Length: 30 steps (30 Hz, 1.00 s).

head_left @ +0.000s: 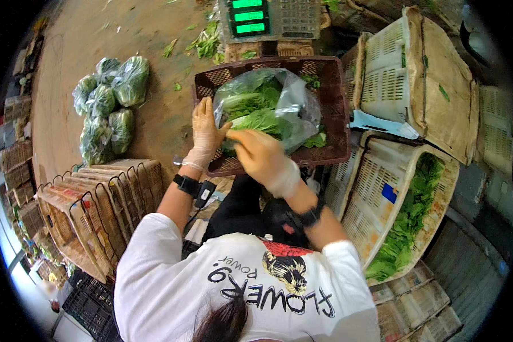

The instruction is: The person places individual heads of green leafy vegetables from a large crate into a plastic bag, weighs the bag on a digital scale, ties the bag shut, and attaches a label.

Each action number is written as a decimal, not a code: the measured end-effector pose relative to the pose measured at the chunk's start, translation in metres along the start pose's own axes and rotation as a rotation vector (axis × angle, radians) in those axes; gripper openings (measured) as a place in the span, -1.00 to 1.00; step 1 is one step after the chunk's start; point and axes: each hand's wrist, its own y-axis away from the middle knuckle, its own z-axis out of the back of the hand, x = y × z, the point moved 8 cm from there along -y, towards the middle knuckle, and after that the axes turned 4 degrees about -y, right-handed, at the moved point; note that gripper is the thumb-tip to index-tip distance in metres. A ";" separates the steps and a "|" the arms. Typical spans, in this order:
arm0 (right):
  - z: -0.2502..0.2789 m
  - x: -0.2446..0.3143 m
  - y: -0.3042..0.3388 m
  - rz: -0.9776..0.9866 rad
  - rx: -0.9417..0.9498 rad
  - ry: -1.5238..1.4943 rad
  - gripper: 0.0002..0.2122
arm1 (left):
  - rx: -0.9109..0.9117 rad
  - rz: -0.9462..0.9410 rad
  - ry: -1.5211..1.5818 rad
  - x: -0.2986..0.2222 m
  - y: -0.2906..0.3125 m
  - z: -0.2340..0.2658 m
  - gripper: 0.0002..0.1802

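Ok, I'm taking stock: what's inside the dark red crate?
A clear bag with leafy greens, plus loose leaves beside it. The crate beneath the bag is covered.

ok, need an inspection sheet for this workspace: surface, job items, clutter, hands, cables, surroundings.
Surface: dark red crate with perforated walls, in front of the person.
Job items: clear bag with leafy greens inside, in the crate.
Clutter: loose leaves on the brown floor.
Hands: left hand at the bag's left edge; right hand at its near side, blurred; grip unclear.
Cables: apparent thin dark cord below left wrist.
Surroundings: bagged greens left, lit scale ahead, pale crates right.
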 end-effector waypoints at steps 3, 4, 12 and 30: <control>-0.107 -0.156 -0.005 -0.252 0.556 0.799 -0.65 | 0.692 0.474 0.100 0.020 0.019 -0.070 -0.04; -0.115 -0.179 -0.013 -0.305 0.564 0.939 -0.44 | 0.589 0.459 0.070 0.044 0.032 -0.093 -0.07; -0.116 -0.229 0.033 -0.450 1.075 0.880 -0.15 | 0.322 0.701 2.164 0.030 -0.007 0.046 -0.49; 0.152 -0.197 0.074 -0.982 -0.243 -0.752 -0.38 | 0.511 0.611 2.013 -0.003 -0.015 0.052 -0.49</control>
